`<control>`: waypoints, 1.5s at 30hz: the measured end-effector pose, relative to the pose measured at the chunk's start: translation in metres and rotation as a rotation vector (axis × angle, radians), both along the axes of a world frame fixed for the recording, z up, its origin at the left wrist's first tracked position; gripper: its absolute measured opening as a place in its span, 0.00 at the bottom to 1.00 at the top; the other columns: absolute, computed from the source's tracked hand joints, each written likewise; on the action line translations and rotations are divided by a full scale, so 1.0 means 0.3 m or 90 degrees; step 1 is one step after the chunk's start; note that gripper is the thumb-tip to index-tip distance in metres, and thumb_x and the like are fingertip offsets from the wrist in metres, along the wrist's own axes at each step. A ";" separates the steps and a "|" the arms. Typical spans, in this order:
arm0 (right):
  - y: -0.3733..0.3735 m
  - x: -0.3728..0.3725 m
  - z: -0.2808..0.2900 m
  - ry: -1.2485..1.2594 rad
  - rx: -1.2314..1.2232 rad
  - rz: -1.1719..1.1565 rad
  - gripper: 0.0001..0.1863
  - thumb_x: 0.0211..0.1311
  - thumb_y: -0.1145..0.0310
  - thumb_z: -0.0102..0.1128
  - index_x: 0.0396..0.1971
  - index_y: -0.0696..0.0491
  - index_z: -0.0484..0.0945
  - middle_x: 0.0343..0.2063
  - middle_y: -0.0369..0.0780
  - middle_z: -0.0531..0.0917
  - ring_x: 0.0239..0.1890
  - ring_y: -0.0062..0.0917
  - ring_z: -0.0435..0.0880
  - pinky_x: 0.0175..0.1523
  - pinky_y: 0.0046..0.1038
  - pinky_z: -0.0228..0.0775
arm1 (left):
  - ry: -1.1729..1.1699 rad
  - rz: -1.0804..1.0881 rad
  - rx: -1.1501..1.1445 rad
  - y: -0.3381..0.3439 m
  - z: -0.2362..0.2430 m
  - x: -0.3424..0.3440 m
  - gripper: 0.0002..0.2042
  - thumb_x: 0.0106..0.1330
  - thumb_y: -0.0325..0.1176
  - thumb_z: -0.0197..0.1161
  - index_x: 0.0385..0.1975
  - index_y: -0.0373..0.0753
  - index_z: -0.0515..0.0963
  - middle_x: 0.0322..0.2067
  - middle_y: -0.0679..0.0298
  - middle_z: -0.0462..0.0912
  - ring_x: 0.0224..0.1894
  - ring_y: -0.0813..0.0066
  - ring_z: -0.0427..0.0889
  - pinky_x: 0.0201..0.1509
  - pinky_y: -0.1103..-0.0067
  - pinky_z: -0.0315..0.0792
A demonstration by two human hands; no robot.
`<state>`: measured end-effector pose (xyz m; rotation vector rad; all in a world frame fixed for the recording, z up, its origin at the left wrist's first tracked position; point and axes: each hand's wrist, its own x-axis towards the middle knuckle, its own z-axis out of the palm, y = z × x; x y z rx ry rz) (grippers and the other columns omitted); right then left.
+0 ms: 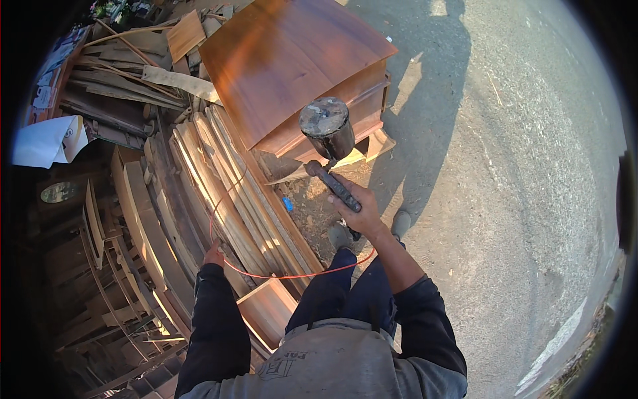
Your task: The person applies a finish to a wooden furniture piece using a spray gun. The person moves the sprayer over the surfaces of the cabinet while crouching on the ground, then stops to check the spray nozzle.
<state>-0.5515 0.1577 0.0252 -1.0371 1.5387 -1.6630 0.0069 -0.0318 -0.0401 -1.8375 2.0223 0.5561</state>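
Mid-frame, the right hand (363, 207) has its fingers wrapped round the spray gun (339, 190) below the cabinet (292, 60), while the left hand (213, 255), left of centre, seems curled round the red hose (299, 275), likely managing slack.

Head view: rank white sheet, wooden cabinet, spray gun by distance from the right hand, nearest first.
From the right hand:
1. Spray gun: in its grip.
2. Wooden cabinet: ahead and slightly left.
3. White sheet: far left of the view, past the stacked boards.
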 end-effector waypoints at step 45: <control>-0.032 0.189 -0.046 0.047 0.051 0.028 0.28 0.59 0.71 0.71 0.59 0.60 0.76 0.43 0.50 0.85 0.42 0.38 0.88 0.48 0.31 0.78 | 0.068 -0.047 -0.037 -0.125 -0.067 0.076 0.29 0.71 0.28 0.52 0.73 0.51 0.64 0.44 0.42 0.84 0.45 0.51 0.86 0.48 0.67 0.77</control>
